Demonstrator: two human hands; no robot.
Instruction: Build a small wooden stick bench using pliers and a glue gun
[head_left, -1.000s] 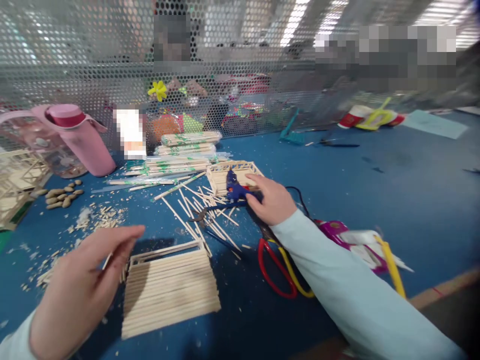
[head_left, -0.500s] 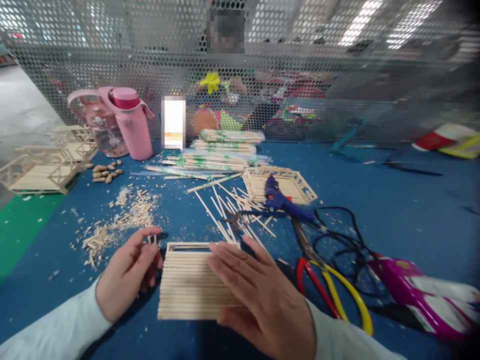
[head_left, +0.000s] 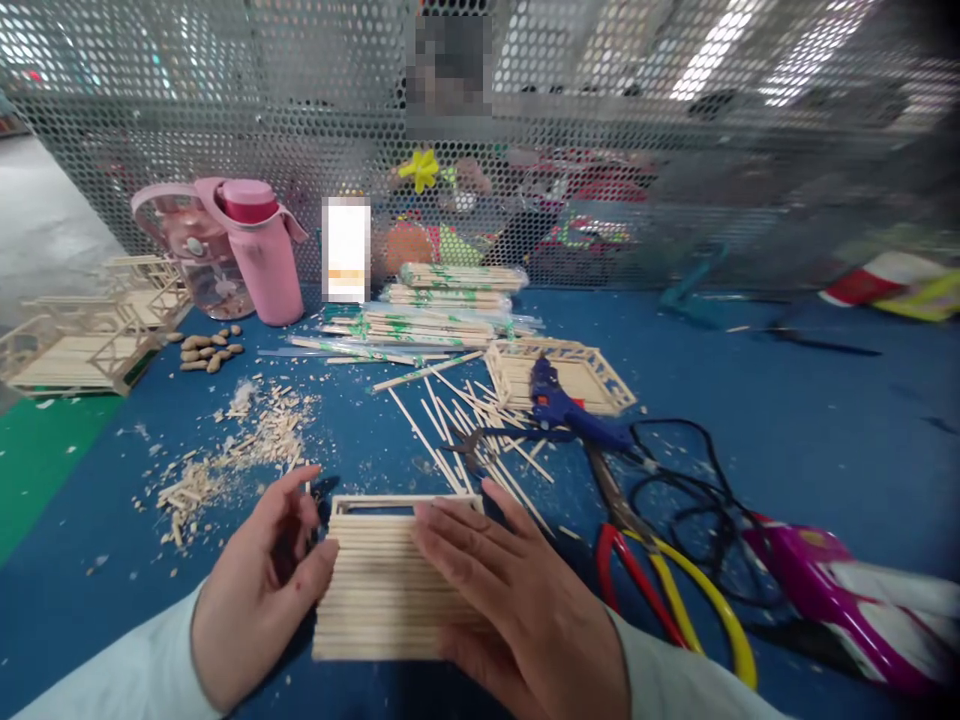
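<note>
The right hand (head_left: 517, 610) lies flat, fingers spread, on a pale panel of wooden sticks laid side by side (head_left: 375, 610), apparently pinning it to the blue tabletop (head_left: 810, 420). The left hand (head_left: 259, 590), half curled, butts against the panel's left edge, seemingly to brace it; whether it pinches a short stick cannot be told. Beyond the panel lie loose thin sticks (head_left: 442, 415) and a blue glue gun (head_left: 559, 405). To its right are red-and-yellow-handled scissors (head_left: 660, 590), and to its far left wood offcuts (head_left: 240, 445). Nothing crowds the hands.
</note>
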